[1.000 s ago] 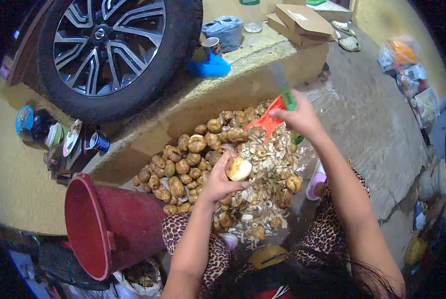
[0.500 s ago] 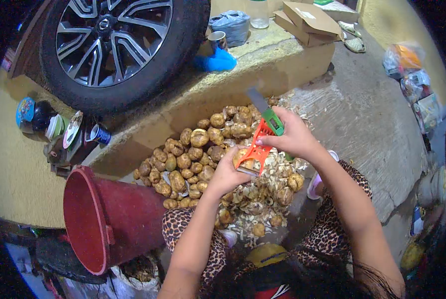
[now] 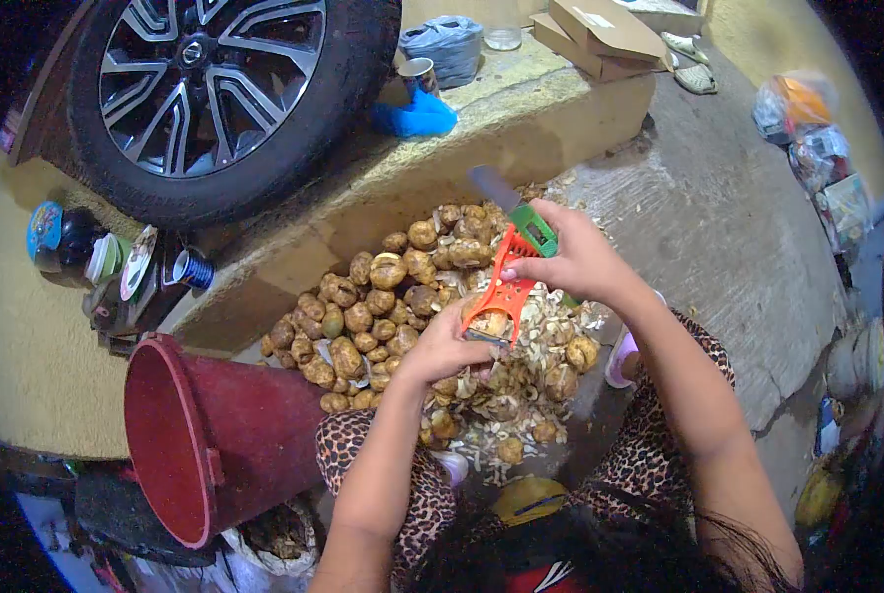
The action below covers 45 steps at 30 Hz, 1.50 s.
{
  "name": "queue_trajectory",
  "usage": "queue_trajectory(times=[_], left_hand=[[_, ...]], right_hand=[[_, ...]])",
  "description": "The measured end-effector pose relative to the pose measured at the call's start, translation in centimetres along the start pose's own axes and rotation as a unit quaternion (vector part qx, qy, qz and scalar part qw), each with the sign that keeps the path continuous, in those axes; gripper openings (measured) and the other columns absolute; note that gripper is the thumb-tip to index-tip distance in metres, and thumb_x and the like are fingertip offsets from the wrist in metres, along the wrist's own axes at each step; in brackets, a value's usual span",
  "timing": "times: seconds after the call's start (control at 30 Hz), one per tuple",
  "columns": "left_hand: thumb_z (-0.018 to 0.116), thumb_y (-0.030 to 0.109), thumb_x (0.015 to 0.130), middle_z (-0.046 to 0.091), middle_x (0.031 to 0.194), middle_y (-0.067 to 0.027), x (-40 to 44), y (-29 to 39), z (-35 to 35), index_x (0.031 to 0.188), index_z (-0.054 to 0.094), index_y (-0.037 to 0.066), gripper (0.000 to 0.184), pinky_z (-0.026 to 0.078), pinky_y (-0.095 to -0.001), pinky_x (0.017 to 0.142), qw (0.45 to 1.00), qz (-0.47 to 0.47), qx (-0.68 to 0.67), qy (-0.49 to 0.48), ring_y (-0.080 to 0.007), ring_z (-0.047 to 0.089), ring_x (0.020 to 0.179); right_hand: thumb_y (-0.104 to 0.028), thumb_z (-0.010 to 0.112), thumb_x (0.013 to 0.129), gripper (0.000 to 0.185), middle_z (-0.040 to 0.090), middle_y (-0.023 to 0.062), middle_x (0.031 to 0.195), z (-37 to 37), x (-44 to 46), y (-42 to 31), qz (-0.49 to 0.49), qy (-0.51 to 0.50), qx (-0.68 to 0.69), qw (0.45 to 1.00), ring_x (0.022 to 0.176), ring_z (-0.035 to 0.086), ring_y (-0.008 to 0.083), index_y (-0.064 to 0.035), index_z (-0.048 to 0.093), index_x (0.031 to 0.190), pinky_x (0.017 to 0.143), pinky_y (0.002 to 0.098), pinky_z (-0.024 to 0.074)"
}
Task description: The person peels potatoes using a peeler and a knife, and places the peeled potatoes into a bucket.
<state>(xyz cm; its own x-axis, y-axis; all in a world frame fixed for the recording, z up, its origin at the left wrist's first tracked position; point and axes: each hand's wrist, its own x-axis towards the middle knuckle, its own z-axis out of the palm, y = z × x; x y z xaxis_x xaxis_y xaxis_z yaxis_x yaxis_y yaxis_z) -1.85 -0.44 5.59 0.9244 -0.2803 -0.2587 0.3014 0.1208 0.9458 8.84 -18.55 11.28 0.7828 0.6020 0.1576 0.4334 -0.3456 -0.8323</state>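
Note:
In my left hand (image 3: 440,348) is a pale, partly peeled potato (image 3: 493,324), largely covered by the fingers and the tool over it. An orange peeler (image 3: 506,295) with a slotted body lies across that potato, its blade end low by my left fingers. My right hand (image 3: 573,255) grips the peeler's upper part with the thumb on top. The same hand also holds a green-handled knife (image 3: 533,229), its grey blade pointing up and left. Below both hands spreads a heap of brown potatoes (image 3: 358,316), with whitish peelings (image 3: 541,341) scattered to its right.
A dark red bucket (image 3: 254,425) lies tipped at the left, mouth facing left. A car wheel (image 3: 215,89) stands beyond a concrete ledge (image 3: 521,119), which carries a cup (image 3: 417,75), bags and cardboard boxes (image 3: 600,35). Filled plastic bags (image 3: 808,119) lie at the far right.
The view has shifted slightly, so the surroundings sit a little further left. Both hands keep their holds on the potato, peeler and knife, with little movement between them.

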Motion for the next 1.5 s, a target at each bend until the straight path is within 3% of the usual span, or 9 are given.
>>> queue_trajectory(times=[0.47,0.57,0.67,0.73,0.9,1.1,1.13,1.37,1.5], left_hand=[[0.058,-0.002,0.059,0.057,0.081,-0.0029,-0.7,0.5,-0.7,0.110,0.047,0.001,0.052,0.048,-0.0261,0.053,0.999,0.008,-0.002,-0.037,-0.0112,0.056,0.063],[0.059,-0.001,0.059,0.056,0.083,-0.0018,-1.1,0.0,-1.3,0.110,0.048,0.002,0.052,0.047,-0.0250,0.061,0.995,0.030,0.094,-0.009,-0.0103,0.054,0.070],[0.060,0.001,0.059,0.055,0.085,-0.0002,-1.8,-0.2,-1.4,0.110,0.049,0.003,0.053,0.044,-0.0240,0.070,0.977,0.062,0.198,0.040,-0.0089,0.051,0.077],[0.061,0.002,0.058,0.054,0.086,0.0010,-1.8,0.0,-1.6,0.110,0.050,0.003,0.053,0.042,-0.0233,0.075,0.995,-0.005,0.090,0.048,-0.0079,0.050,0.079],[0.060,0.002,0.057,0.054,0.087,0.0028,-1.1,-0.2,-1.1,0.108,0.052,0.004,0.053,0.043,-0.0232,0.073,0.980,0.075,0.176,0.059,-0.0078,0.051,0.078],[0.064,0.004,0.052,0.054,0.085,0.0039,-1.4,0.0,-1.6,0.107,0.053,0.006,0.056,0.044,-0.0234,0.070,0.993,-0.001,0.119,0.026,-0.0080,0.051,0.076],[0.064,0.004,0.052,0.054,0.084,0.0040,-1.4,-0.4,-1.8,0.107,0.054,0.006,0.056,0.044,-0.0232,0.068,0.992,0.012,0.125,0.016,-0.0079,0.051,0.075],[0.063,0.001,0.052,0.055,0.084,0.0026,-0.9,0.4,-1.4,0.106,0.053,0.004,0.055,0.045,-0.0234,0.069,0.988,0.033,0.144,0.041,-0.0080,0.051,0.074],[0.063,0.003,0.053,0.056,0.083,0.0023,-1.2,0.8,-1.6,0.106,0.053,0.004,0.054,0.044,-0.0243,0.069,0.989,-0.019,0.144,0.041,-0.0086,0.052,0.075]], right_hand=[[-0.024,0.078,0.062,0.040,0.056,0.0005,0.070,0.0,0.9,0.0,0.065,-0.053,0.045,0.995,0.058,0.053,0.0085,-0.0042,0.055,0.090,0.051,0.0244,0.0436],[-0.023,0.076,0.064,0.037,0.055,0.0008,0.068,-0.9,2.0,3.7,-0.014,0.173,-0.085,0.981,0.054,0.051,0.0083,-0.0048,0.054,0.088,0.046,0.0228,0.0406],[-0.023,0.075,0.065,0.036,0.055,0.0014,0.070,-4.3,2.6,3.4,0.147,0.116,0.139,0.972,0.054,0.051,0.0083,-0.0051,0.053,0.088,0.046,0.0225,0.0397],[-0.023,0.075,0.065,0.037,0.055,0.0012,0.070,-2.6,2.0,2.3,0.139,0.055,0.136,0.979,0.053,0.050,0.0080,-0.0053,0.053,0.088,0.045,0.0225,0.0394],[-0.024,0.076,0.063,0.040,0.055,0.0011,0.070,2.4,0.0,0.7,0.097,-0.023,0.077,0.992,0.055,0.052,0.0088,-0.0049,0.052,0.089,0.048,0.0239,0.0426],[-0.025,0.077,0.060,0.041,0.058,0.0094,0.072,0.2,1.6,3.0,0.012,0.161,-0.108,0.981,0.069,0.057,0.0196,-0.0018,0.054,0.085,0.064,0.0363,0.0461],[-0.027,0.076,0.062,0.040,0.056,0.0070,0.068,-1.0,2.2,3.0,0.072,0.173,-0.022,0.982,0.062,0.056,0.0175,-0.0033,0.052,0.081,0.057,0.0345,0.0461],[-0.026,0.076,0.065,0.040,0.053,0.0007,0.067,3.2,0.0,0.1,0.119,-0.043,0.156,0.980,0.050,0.048,0.0082,-0.0054,0.052,0.089,0.044,0.0229,0.0397],[-0.025,0.076,0.065,0.040,0.054,0.0013,0.066,2.6,1.2,1.0,0.067,-0.013,0.060,0.996,0.051,0.049,0.0082,-0.0047,0.052,0.091,0.044,0.0233,0.0402]])
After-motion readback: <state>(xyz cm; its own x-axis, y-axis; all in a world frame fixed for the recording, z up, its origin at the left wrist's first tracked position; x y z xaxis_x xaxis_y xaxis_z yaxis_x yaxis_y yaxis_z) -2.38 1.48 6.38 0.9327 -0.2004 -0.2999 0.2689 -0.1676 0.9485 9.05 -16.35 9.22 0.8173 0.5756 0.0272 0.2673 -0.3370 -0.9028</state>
